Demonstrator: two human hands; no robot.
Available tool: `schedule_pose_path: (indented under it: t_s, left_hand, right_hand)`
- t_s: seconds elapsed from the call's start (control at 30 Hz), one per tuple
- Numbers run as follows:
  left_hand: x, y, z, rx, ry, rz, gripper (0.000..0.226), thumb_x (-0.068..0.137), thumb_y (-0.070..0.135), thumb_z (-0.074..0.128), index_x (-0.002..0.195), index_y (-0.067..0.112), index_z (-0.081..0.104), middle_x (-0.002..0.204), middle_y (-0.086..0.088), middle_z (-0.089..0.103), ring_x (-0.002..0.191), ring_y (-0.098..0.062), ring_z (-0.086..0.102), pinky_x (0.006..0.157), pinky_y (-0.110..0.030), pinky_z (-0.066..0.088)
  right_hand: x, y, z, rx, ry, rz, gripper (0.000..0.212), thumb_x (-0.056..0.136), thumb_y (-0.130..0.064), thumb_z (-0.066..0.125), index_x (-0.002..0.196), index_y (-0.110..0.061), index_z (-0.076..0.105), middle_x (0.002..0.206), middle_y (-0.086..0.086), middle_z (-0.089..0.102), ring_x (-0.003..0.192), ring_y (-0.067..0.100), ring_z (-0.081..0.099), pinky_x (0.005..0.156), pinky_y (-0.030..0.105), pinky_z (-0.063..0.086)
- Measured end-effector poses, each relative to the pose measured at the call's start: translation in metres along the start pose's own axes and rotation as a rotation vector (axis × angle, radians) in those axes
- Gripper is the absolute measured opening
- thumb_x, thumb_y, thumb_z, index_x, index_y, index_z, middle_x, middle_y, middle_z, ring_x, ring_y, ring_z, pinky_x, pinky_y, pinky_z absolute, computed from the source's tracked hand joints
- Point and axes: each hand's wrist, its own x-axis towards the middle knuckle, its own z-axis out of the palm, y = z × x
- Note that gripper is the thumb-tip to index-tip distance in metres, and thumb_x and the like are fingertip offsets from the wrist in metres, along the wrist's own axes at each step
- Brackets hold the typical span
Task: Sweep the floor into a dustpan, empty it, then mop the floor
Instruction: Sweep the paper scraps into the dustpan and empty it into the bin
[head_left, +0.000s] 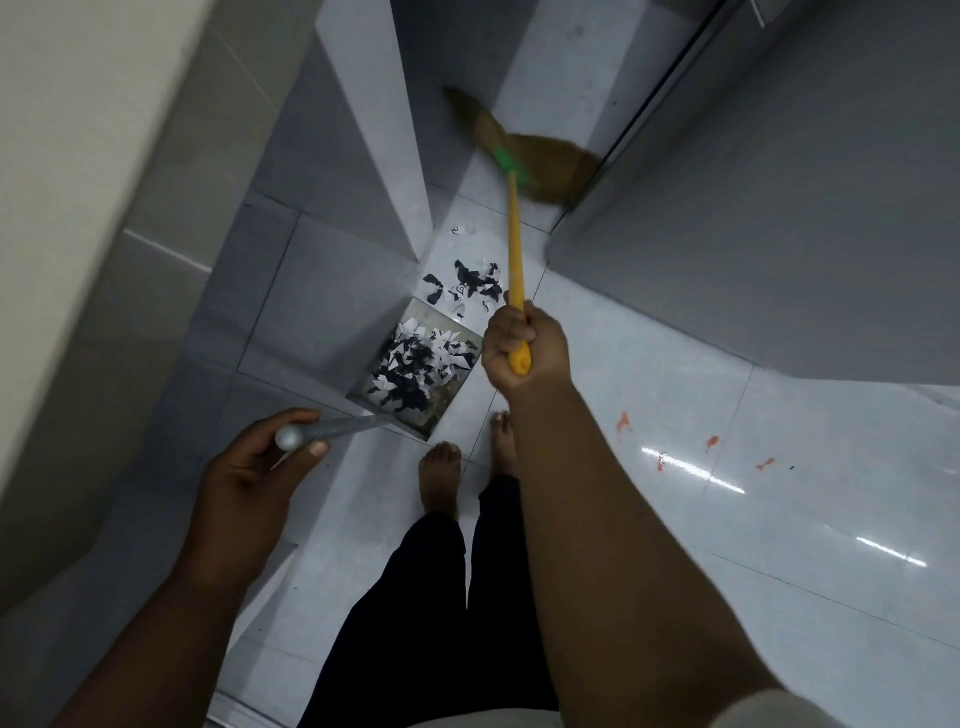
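My right hand (524, 356) grips the end of a broom's yellow handle (515, 244). Its straw head (540, 161), with a green collar, is blurred and lies far ahead beside a grey door. My left hand (260, 467) holds the grey metal handle (337, 428) of a metal dustpan (452, 400) resting on the floor. The pan holds a heap of black and white paper scraps (421, 364). More scraps (470, 286) lie on the tiles just beyond the pan's mouth, between it and the broom head.
A grey tiled wall and column (332, 260) rise on the left, and a grey door or cabinet (753, 234) stands on the right, leaving a narrow passage. My bare feet (441, 480) stand just behind the dustpan. Orange stains (711, 441) mark the white floor tiles on the right.
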Motion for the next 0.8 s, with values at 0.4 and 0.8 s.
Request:
schedule_pose_path:
  t_s: [0.4, 0.8]
  left_hand:
    - [0.005, 0.001, 0.0, 0.009, -0.005, 0.018, 0.036, 0.086, -0.002, 0.07, 0.1, 0.031, 0.075, 0.101, 0.014, 0.075, 0.099, 0.002, 0.067, 0.087, -0.009, 0.051]
    - [0.003, -0.002, 0.002, 0.024, -0.013, 0.045, 0.035, 0.087, -0.002, 0.069, 0.099, 0.03, 0.073, 0.101, 0.012, 0.073, 0.098, -0.001, 0.067, 0.088, -0.012, 0.051]
  right_hand:
    - [-0.05, -0.016, 0.022, -0.205, -0.118, 0.041, 0.031, 0.104, -0.031, 0.03, 0.085, -0.014, 0.047, 0.044, -0.006, 0.034, 0.027, 0.004, 0.035, 0.024, 0.016, 0.029]
    - [0.033, -0.052, 0.022, -0.524, 0.278, 0.014, 0.021, 0.103, -0.024, 0.033, 0.085, -0.014, 0.038, 0.044, -0.003, 0.038, 0.032, 0.007, 0.031, 0.029, 0.014, 0.024]
